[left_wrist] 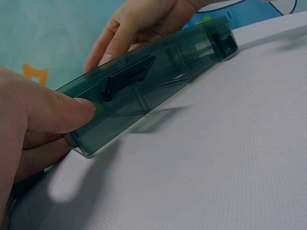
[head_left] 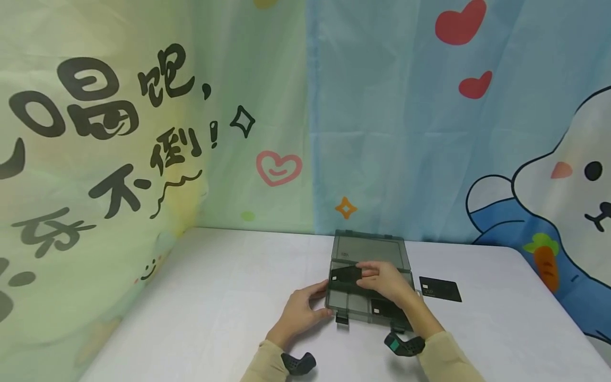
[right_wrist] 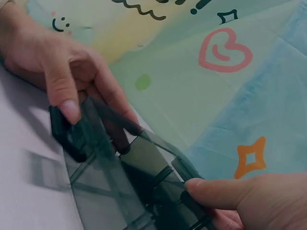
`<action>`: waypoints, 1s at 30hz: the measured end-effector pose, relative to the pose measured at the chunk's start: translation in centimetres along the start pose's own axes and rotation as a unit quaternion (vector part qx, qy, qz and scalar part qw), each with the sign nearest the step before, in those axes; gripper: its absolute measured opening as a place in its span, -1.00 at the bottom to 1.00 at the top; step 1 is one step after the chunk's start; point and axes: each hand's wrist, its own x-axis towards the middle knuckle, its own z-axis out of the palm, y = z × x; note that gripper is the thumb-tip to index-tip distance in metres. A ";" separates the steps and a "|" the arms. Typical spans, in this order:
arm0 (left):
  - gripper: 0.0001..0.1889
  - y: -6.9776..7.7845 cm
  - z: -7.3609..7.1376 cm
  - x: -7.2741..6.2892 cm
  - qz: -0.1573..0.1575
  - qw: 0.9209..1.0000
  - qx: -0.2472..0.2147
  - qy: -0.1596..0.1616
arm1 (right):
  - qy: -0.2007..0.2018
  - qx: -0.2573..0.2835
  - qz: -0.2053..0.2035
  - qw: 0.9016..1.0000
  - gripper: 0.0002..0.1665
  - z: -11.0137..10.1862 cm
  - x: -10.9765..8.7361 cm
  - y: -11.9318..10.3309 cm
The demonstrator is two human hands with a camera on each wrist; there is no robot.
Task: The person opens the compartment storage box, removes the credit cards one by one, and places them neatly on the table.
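A translucent dark grey compartment box lies on the table with its lid folded back, away from me. My left hand grips the box's left side, its thumb pressed on the front wall near the corner. Over the compartments, my right hand pinches the right end of a black card with a small pale square. That card sits tilted at the left compartments. Another black card lies in the front right compartment, partly hidden by the right wrist. The right fingertips are partly hidden.
A black card marked VIP lies on the white table to the right of the box. Two latches hang off the box's front edge, the left latch in plain sight. Printed curtains rise behind the table and along the left.
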 end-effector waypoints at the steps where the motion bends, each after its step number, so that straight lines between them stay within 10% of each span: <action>1: -0.26 0.0 0.1 0.2 0.000 1.000 0.001 0.001 | -0.002 0.001 -0.007 1.000 -0.30 -0.2 0.0 0.1; 30: -0.25 -0.5 0.5 -0.2 -0.021 1.000 -0.002 -0.003 | 0.073 -0.003 -0.022 0.997 -0.25 1.1 -0.7 1.0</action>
